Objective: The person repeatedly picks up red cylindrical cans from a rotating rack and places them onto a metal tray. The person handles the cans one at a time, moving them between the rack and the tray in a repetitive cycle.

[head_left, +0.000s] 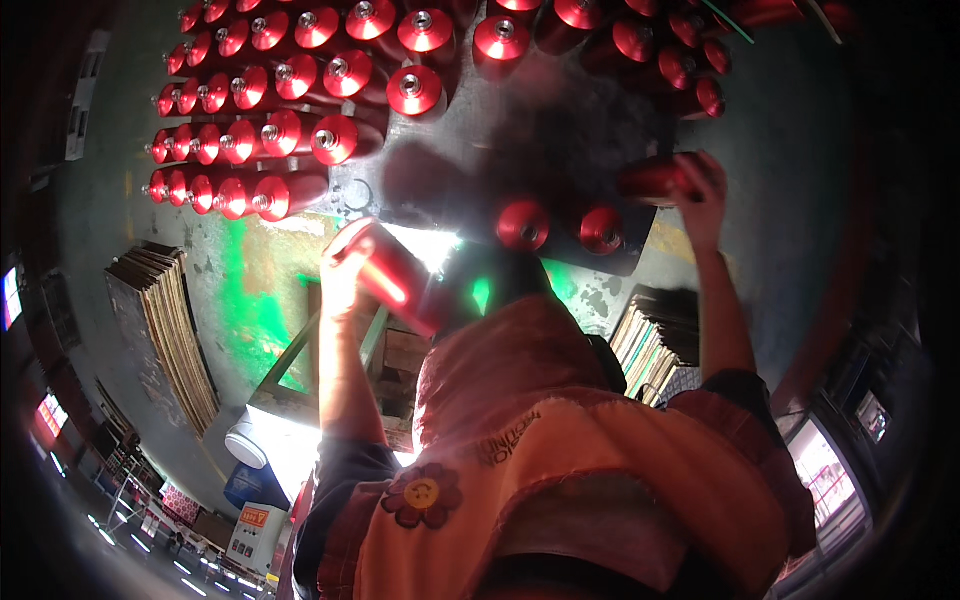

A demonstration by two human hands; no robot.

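My left hand (346, 268) is wrapped round one end of a shiny red metal cylinder (397, 287), held tilted near the front of my body. At the right side of the dark table (430, 150), my right hand (704, 188) grips another red cylinder (650, 182), which lies roughly sideways and is slightly blurred. Between the hands, at the table's near edge, stand a red cylinder (523, 225) and a second red cylinder (601, 231), both without a silver fitting that I can make out. Rows of red cylinders (335, 138) with silver neck fittings fill the far left.
More red cylinders (632, 40) stand at the far right of the table. Stacks of flat sheets (165, 325) are at the left, with another stack (655, 335) at the right below the table. A white bucket (247, 440) and a control box (257, 535) are at the lower left.
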